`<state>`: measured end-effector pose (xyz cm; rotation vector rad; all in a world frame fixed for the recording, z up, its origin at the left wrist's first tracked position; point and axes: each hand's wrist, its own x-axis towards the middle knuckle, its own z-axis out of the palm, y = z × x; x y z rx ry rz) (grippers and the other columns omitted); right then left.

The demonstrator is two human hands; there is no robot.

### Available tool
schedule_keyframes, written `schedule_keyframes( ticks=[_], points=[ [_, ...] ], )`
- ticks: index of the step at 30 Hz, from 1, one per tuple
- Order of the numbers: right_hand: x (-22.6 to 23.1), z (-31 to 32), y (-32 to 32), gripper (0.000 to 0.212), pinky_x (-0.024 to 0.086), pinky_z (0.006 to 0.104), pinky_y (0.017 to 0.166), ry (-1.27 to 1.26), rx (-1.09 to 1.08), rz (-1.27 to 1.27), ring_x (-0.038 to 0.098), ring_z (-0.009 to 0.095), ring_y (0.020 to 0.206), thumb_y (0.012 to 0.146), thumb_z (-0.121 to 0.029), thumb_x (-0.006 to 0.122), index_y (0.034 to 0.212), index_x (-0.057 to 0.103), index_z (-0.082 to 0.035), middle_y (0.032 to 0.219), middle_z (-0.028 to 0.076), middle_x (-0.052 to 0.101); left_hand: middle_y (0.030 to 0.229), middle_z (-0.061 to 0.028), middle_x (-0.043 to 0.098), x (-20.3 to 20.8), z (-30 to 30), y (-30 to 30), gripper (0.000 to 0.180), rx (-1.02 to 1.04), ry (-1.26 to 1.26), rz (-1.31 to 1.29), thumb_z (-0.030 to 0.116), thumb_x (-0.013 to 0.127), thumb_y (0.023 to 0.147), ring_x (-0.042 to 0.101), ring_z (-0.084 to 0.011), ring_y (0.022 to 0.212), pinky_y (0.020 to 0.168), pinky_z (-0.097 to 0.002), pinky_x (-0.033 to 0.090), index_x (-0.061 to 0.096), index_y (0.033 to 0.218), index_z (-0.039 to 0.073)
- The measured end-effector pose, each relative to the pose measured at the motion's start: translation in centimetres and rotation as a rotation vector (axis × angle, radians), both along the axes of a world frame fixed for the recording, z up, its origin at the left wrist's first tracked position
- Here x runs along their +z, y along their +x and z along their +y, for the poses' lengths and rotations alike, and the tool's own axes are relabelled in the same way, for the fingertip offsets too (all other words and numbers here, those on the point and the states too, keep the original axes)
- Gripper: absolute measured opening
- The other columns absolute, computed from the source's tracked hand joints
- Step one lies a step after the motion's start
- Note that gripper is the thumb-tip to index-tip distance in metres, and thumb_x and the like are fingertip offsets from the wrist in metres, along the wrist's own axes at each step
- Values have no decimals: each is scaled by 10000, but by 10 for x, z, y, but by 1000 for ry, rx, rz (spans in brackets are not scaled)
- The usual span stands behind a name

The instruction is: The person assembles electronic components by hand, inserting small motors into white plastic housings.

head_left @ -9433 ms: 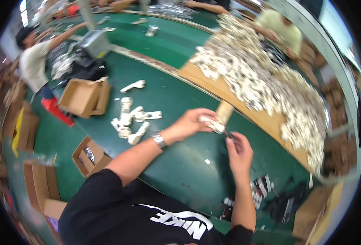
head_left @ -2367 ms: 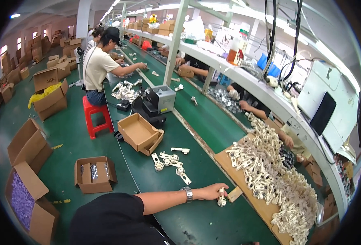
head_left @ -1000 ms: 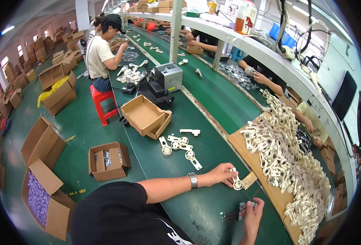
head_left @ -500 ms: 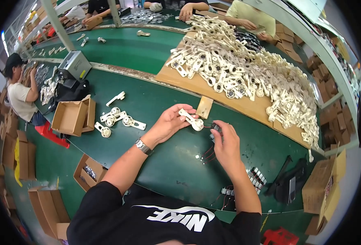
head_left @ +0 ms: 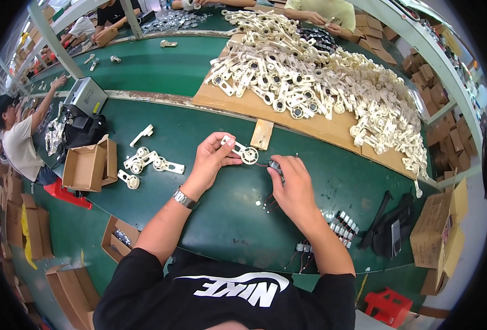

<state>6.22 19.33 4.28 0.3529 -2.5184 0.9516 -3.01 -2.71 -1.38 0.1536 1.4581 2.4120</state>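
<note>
My left hand [head_left: 210, 159] is closed on the arm of a cream plastic housing [head_left: 249, 155], with thumb on top. The housing's round, spoked end points toward my right hand. Pinched in my right hand [head_left: 294, 184] is a small dark wired part [head_left: 275, 166], partly hidden by the fingers. A thin wire spans the short gap between this part and the housing; whether it is attached to the housing I cannot tell. More thin dark and red wires [head_left: 270, 204] with small white connectors hang or lie below my right hand.
Loose cream housings [head_left: 169, 165] lie left of my hands, near an open cardboard box [head_left: 84, 169]. Beyond my hands are a small tan block [head_left: 261, 135] and a big housing pile [head_left: 309, 82] on cardboard. Silver wired units [head_left: 342, 228] and a black bag [head_left: 389, 231] sit at right.
The whole view has shifted slightly. In my left hand the housing has turned, so its spoked ring shows more fully. At the far left, a co-worker has stretched out an arm.
</note>
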Motion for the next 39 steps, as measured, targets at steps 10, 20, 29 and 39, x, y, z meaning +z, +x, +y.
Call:
schedule_keyframes(
  ticks=[10,20,29,39],
  points=[
    [-4,-6,-1,259,536,473,796,-74,-1,16,636,375,886,908,-41,720,1148,651,24,963,175,672,1057,-76,646,11,14,15,256,41,-154,128,107,680,1028,728,-172,926,796,-312,661,617,1245,-13],
    [-12,-10,2,276,542,460,796,82,-85,20,655,381,875,872,-61,764,1119,666,13,955,179,691,1004,-63,700,10,25,27,281,118,-220,170,76,707,1007,716,-132,900,776,-273,646,628,1257,-26],
    [-13,-8,0,326,528,459,794,114,-30,4,592,350,952,851,-3,749,1160,645,6,1022,140,610,1025,-92,725,11,35,39,265,118,-162,185,56,713,998,710,-126,920,789,-283,646,637,1235,-36],
    [-21,-12,-1,290,510,485,804,-24,26,18,594,381,920,886,42,678,1154,576,2,991,166,617,1061,-123,719,7,40,45,232,170,-169,218,2,694,995,728,-165,947,816,-314,657,574,1191,-30]
  ],
)
